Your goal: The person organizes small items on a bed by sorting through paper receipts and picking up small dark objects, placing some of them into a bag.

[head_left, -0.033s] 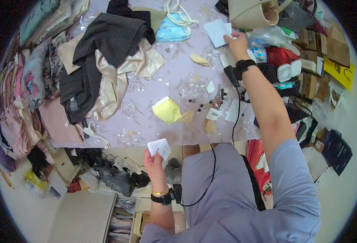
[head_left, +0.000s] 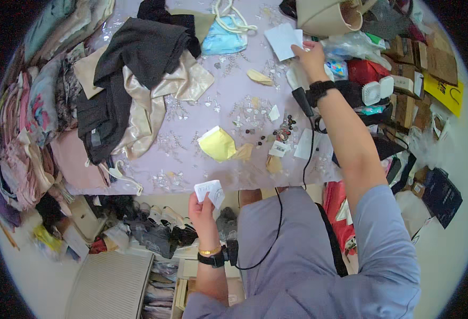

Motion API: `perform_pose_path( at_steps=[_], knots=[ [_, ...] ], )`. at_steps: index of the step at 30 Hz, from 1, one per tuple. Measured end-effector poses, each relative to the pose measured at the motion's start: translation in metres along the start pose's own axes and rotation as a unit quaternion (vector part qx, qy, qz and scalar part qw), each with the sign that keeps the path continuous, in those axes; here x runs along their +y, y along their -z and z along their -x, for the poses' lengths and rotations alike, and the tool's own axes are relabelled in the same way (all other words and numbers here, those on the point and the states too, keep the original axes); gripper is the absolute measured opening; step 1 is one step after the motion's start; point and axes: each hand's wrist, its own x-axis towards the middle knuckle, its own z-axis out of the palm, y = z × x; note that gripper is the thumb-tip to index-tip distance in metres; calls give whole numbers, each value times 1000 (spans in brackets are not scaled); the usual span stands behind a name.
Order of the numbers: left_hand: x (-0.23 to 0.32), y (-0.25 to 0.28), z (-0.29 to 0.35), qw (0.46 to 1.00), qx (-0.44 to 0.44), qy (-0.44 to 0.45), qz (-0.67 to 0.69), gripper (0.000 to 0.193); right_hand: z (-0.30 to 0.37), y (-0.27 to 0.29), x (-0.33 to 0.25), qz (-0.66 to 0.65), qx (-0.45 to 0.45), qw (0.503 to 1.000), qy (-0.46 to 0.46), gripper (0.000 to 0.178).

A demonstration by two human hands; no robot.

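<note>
My left hand is closed on a small white slip of paper with handwriting, held just off the table's near edge. At the far right of the table, my right hand pinches the edge of white paper sheets. Between the hands lie a crumpled yellow paper, a small white label, a scatter of dark buttons and another white sheet. A blue face mask is left of the right hand.
Dark and cream garments cover the left of the table, beside stacked folded clothes. A beige bag, a red pouch, a small white fan and boxes crowd the right. A black cable crosses my lap.
The slip in my left hand has tilted slightly and shifted a little to the right. My right hand stays at the white sheets.
</note>
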Motion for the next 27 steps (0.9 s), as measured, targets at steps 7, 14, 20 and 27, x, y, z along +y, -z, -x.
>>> perform_pose_path(
  at_steps=[7, 14, 20, 27],
  knots=[
    [-3, -44, -19, 996, -64, 41, -54, 19, 134, 111, -46, -125, -141, 968, -164, 24],
    [-15, -113, -24, 984, -170, 56, 12, 22, 269, 155, -3, -206, -184, 903, -328, 20],
    [-43, -135, 5, 950, -261, 170, -22, 18, 306, 147, 18, -228, -208, 898, -313, 20],
    [-68, -133, -2, 967, -206, 135, -63, 17, 312, 131, 54, -252, -262, 887, -284, 16]
  ],
)
